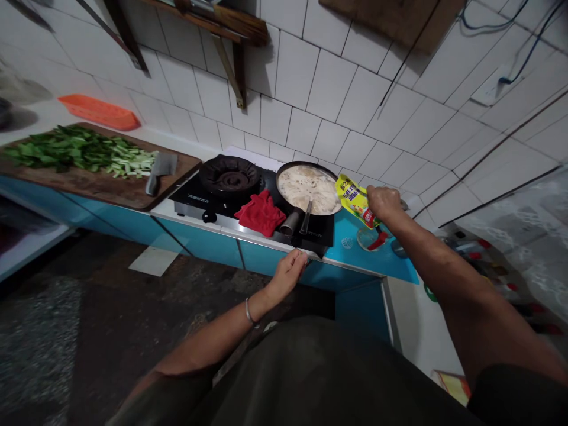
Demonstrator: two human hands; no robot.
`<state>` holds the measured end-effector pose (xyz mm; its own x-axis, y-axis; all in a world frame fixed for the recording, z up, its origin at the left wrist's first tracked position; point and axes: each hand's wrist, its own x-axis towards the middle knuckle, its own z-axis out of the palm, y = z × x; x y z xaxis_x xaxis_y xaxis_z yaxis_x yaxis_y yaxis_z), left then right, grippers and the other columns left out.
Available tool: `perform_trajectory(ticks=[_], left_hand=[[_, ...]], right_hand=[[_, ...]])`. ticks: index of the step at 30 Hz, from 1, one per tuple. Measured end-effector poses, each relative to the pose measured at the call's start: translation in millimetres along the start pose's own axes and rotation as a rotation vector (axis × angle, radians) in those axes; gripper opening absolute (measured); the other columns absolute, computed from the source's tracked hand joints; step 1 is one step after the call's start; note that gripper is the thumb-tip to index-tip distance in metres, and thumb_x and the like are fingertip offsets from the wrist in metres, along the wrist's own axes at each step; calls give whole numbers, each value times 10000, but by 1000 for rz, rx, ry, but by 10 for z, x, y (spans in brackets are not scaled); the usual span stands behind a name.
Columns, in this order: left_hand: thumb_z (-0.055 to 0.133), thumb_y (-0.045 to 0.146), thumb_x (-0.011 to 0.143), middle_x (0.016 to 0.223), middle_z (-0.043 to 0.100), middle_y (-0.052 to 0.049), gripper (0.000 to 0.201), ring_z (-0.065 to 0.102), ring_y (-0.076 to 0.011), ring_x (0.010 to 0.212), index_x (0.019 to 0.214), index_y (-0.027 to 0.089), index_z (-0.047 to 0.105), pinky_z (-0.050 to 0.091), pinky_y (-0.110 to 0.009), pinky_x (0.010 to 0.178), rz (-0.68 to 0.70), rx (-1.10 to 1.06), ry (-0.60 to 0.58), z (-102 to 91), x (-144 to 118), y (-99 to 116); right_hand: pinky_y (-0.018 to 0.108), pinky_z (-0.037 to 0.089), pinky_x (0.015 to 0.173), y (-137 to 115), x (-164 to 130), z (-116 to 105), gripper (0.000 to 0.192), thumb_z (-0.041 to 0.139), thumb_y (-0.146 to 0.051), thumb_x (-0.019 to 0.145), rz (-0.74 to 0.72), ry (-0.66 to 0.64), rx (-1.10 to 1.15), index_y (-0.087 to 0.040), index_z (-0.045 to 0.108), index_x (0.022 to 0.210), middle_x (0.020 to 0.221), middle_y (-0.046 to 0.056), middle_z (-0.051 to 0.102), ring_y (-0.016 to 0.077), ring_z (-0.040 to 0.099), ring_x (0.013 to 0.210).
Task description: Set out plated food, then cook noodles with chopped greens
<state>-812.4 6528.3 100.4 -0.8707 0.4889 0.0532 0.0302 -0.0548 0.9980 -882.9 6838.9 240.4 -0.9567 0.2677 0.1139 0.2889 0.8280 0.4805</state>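
My right hand (384, 202) is closed on a yellow seasoning packet (354, 198) with printed characters, tilted beside the right rim of a dark pan. The pan (290, 223) sits on the right burner and is full of a pale, frothy liquid (310, 186). A metal utensil (307, 218) leans in the liquid, its handle over the front rim beside the pan's handle. My left hand (289, 271) is closed in front of the counter edge, below the pan handle; whatever its fingers hold is hidden. A glass jar (369, 238) with something red stands below the packet.
A red cloth (261, 213) lies on the gas stove (190, 204), beside the bare left burner (231, 176). To the left, a cutting board (186, 163) bears chopped greens (84, 151) and a cleaver (160, 168). Behind it is an orange basket (100, 111). Wooden shelves (248, 26) hang above.
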Motion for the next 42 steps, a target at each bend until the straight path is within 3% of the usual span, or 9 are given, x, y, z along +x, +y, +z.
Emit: perform_trajectory(ticks=[7, 10, 13, 16, 19, 22, 33, 38, 42], left_hand=[[441, 637, 907, 548, 445, 45, 484, 412, -113, 516, 670, 215, 443, 344, -272, 542, -21, -10, -21, 17, -16, -32], [544, 624, 864, 554, 499, 24, 472, 459, -123, 548, 657, 202, 503, 375, -272, 570, -75, -129, -62, 163, 121, -74], [624, 604, 822, 714, 620, -39, 445, 543, -161, 704, 683, 183, 583, 428, -280, 638, -164, -334, -78, 488, 504, -93], [527, 572, 907, 912, 668, -72, 403, 593, -196, 913, 814, 189, 610, 469, -304, 779, -237, -471, -27, 891, 1032, -49], [487, 506, 958, 920, 658, -66, 357, 612, -201, 950, 809, 193, 571, 484, -361, 870, -442, -867, 48, 1208, 1473, 16], [461, 472, 980, 830, 640, -69, 388, 641, -207, 916, 719, 189, 511, 497, -398, 918, -469, -1153, 35, 1367, 1696, 26], [405, 376, 1009, 970, 684, -99, 387, 645, -219, 1101, 709, 171, 540, 468, -390, 1035, -333, -1390, 43, 1405, 1687, 15], [391, 376, 1016, 1003, 680, -101, 371, 640, -223, 1124, 754, 164, 548, 451, -424, 1063, -346, -1373, 3, 1374, 1659, 16], [371, 374, 1023, 1004, 676, -103, 386, 629, -215, 1145, 738, 165, 528, 423, -418, 1090, -370, -1348, 39, 1345, 1653, 25]], right_hand=[[379, 466, 813, -21, 37, -34, 329, 388, -195, 965, 6, -80, 27, -138, 574, 1231, 1052, 197, 700, 307, 662, 1023], [394, 469, 820, -34, 48, -65, 355, 397, -204, 959, 29, -140, 52, -152, 569, 1265, 1051, 190, 710, 308, 669, 1009], [393, 474, 831, -53, 51, -116, 367, 400, -238, 958, 47, -159, 73, -160, 597, 1258, 1067, 185, 714, 306, 666, 1024], [369, 483, 839, -107, 59, -199, 382, 396, -295, 969, 88, -165, 78, -173, 630, 1246, 1103, 181, 711, 292, 659, 1064], [367, 496, 846, -206, 71, -297, 387, 416, -314, 967, 112, -211, 65, -168, 656, 1234, 1147, 191, 701, 291, 657, 1093], [369, 506, 856, -305, 76, -382, 369, 443, -269, 955, 127, -231, 57, -152, 673, 1218, 1163, 204, 694, 292, 660, 1103], [391, 514, 864, -315, 73, -412, 363, 441, -275, 964, 114, -244, 70, -141, 684, 1197, 1151, 203, 698, 307, 664, 1091], [393, 510, 863, -319, 64, -368, 374, 428, -285, 968, 69, -235, 66, -135, 689, 1190, 1136, 214, 699, 322, 663, 1091], [385, 502, 862, -332, 65, -333, 391, 411, -318, 974, 39, -248, 53, -150, 693, 1187, 1128, 198, 706, 315, 662, 1086]])
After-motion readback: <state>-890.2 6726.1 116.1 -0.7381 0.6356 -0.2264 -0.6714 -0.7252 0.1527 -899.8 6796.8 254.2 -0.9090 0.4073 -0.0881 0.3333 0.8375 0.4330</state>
